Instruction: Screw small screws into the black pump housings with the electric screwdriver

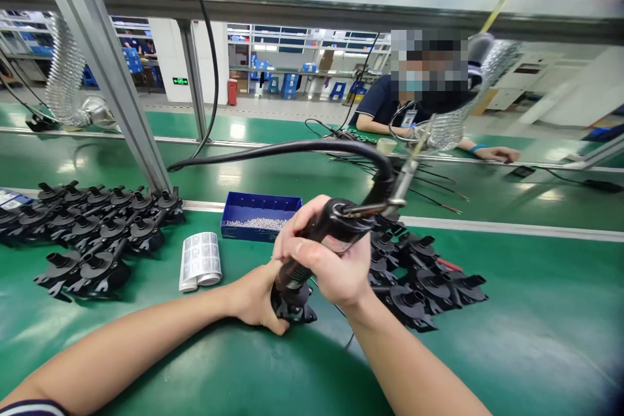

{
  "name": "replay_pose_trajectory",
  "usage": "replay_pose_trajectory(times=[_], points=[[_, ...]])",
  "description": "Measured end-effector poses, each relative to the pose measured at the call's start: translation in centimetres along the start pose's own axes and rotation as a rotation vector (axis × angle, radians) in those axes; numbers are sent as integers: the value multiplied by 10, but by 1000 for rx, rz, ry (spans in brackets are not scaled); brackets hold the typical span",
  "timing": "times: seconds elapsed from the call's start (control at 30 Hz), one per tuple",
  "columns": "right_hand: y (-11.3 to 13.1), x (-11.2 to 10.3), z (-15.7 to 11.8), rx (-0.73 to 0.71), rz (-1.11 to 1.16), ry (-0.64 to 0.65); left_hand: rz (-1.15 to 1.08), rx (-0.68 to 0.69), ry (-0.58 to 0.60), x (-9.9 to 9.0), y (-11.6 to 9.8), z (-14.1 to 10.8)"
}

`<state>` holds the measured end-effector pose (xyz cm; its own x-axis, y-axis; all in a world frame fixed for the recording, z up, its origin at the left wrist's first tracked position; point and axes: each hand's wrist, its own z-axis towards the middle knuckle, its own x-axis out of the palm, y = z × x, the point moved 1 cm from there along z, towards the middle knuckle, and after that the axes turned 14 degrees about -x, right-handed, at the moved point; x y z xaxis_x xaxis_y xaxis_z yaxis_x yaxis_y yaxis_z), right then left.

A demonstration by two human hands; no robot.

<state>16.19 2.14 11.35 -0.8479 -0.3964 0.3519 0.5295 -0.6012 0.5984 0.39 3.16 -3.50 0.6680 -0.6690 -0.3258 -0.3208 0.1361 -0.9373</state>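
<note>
My right hand (pixel 336 266) is wrapped round a black electric screwdriver (pixel 336 227), which leans with its cabled top end away to the right. The lower end of the screwdriver meets a black plastic part (pixel 299 309) on the green bench; its tip is hidden. My left hand (pixel 263 299) grips that black plastic part from the left, the thumb low at the front. Behind the hands stands a blue bin (pixel 263 205) with many small silvery screws (pixel 258 223). A roll of printed labels (pixel 201 260) lies to the left of my hands.
Rows of similar black parts (pixel 112 227) stand on the left, and another group (pixel 424 279) on the right. A thick black cable (pixel 277 148) arches over the bench. Across the line sits a co-worker (pixel 380 101). A metal post (pixel 112 71) rises at the left.
</note>
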Motion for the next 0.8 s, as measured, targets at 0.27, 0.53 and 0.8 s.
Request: replay_pose_trajectory(times=[0.27,0.53,0.8], points=[[25,-39,20,-27,23,55,-113,-64,25,-24,-7,-2],[2,-51,24,-31,2,18,-121,-159,-25,-18,-21,-6],[5,-31,20,24,-63,75,-6,-167,-71,-21,-30,-6]])
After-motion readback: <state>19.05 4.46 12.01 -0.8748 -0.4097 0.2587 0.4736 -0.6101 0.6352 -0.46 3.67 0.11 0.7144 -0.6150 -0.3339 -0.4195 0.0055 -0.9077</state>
